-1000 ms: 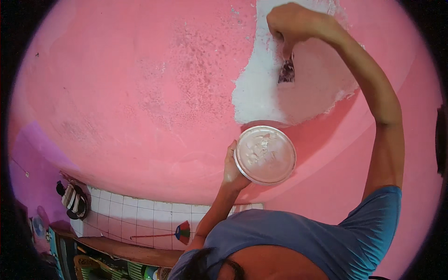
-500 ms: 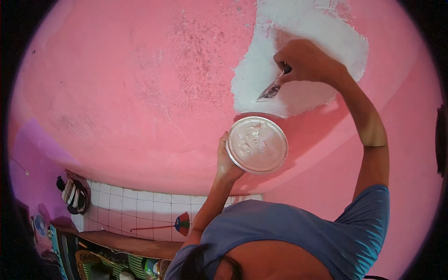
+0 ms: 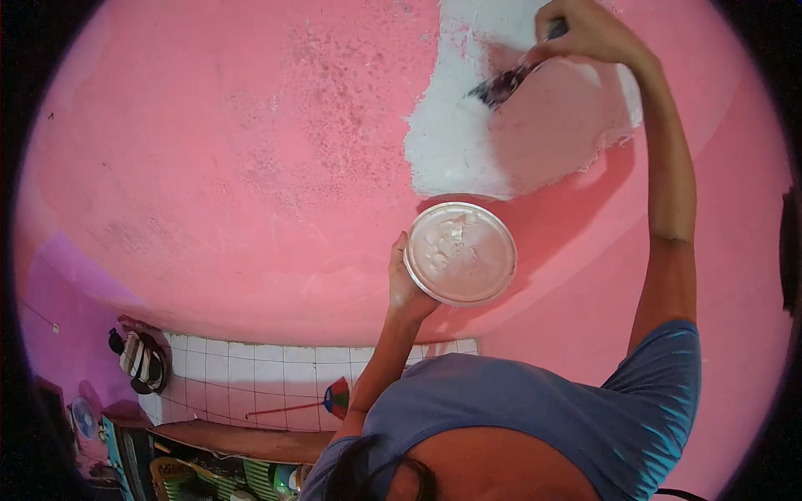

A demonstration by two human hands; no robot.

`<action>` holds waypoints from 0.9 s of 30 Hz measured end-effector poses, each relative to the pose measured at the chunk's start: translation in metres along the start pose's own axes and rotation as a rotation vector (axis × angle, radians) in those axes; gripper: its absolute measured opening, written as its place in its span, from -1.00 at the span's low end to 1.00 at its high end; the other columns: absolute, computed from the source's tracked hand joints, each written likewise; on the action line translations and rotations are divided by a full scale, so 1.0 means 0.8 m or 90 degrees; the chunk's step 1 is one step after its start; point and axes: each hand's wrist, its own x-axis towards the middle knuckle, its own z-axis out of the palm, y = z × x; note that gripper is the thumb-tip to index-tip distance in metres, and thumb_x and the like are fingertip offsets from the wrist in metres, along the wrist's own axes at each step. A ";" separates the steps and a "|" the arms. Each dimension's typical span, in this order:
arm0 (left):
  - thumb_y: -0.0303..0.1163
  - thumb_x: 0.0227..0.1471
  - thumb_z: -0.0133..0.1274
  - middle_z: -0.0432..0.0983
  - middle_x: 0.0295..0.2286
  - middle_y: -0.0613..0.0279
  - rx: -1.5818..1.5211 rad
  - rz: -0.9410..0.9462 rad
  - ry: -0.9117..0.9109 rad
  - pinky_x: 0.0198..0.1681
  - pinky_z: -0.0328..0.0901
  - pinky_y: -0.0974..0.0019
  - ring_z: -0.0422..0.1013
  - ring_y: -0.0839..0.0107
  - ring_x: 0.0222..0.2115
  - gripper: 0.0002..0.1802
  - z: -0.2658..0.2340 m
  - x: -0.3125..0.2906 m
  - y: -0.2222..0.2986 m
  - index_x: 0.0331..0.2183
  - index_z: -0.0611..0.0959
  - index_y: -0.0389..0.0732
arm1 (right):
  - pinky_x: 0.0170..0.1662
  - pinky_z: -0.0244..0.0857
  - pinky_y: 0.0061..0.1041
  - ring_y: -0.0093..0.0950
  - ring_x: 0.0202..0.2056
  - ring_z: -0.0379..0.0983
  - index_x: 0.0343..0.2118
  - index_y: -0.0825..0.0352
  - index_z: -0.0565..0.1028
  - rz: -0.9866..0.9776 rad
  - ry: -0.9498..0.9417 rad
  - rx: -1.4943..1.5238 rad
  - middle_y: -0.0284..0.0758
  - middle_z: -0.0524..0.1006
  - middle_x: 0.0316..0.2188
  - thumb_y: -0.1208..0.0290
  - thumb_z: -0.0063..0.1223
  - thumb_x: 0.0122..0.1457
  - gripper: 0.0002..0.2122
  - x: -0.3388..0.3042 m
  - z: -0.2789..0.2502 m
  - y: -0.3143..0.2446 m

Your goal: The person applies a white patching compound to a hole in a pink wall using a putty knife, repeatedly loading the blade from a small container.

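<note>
In my left hand (image 3: 408, 284) is a round white tub (image 3: 462, 253) of pale, creamy wall filler, gripped at its left side and tilted so its contents show. My right hand (image 3: 585, 32) is wrapped round the dark handle of a putty knife (image 3: 504, 86), up at the wall. The blade's edge lies at a patch of white filler (image 3: 455, 154) spread over the pink wall (image 3: 209, 167); whether it presses on the surface I cannot tell. The patch sits just above the tub, with my arm's shadow across it.
Left of the white patch the wall is spotted with dark, rough stains (image 3: 334, 108). Low on the left are white tiles (image 3: 267, 367), a red-handled broom (image 3: 334, 399), hanging caps (image 3: 144, 361), a fan (image 3: 83, 417) and a wooden-edged cabinet (image 3: 225, 438) with things inside.
My right hand has moved up the wall with the putty knife, its blade now higher on the white patch. My left hand and the tub stay nearly in place.
</note>
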 end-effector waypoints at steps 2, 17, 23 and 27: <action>0.09 0.19 -0.41 0.27 0.09 -0.04 0.002 0.006 -0.003 0.16 0.12 -0.10 0.23 0.03 0.09 -0.31 0.002 0.002 -0.001 0.13 0.33 -0.21 | -0.56 0.20 -0.59 -0.65 -0.64 0.35 -0.63 0.34 0.56 0.061 0.001 0.049 -0.43 0.48 -0.72 0.29 0.41 -0.17 -0.76 -0.017 -0.034 0.005; 0.11 0.19 -0.44 0.22 0.12 -0.07 0.026 0.023 0.008 0.18 0.11 -0.12 0.19 0.00 0.12 -0.29 0.000 -0.006 0.003 0.16 0.26 -0.21 | -0.46 0.20 -0.35 -0.35 -0.58 0.33 -0.61 0.38 0.46 -0.031 0.042 0.060 -0.24 0.42 -0.66 0.18 0.37 -0.23 -0.64 -0.048 0.130 -0.004; 0.12 0.18 -0.39 0.24 0.11 -0.02 0.036 0.020 0.034 0.16 0.13 -0.10 0.20 0.05 0.12 -0.29 0.004 -0.011 0.006 0.15 0.29 -0.19 | -0.54 0.07 -0.57 -0.66 -0.62 0.17 -0.63 0.38 0.40 0.094 0.122 0.101 -0.48 0.27 -0.72 0.38 0.37 -0.16 -0.71 -0.075 0.047 0.039; 0.13 0.16 -0.35 0.24 0.11 -0.03 0.063 0.052 0.054 0.16 0.13 -0.09 0.21 0.05 0.11 -0.29 -0.003 -0.008 0.007 0.15 0.30 -0.18 | -0.50 0.18 -0.45 -0.57 -0.61 0.22 -0.62 0.34 0.47 0.137 0.056 0.173 -0.39 0.40 -0.69 0.27 0.37 -0.15 -0.72 -0.099 0.053 0.043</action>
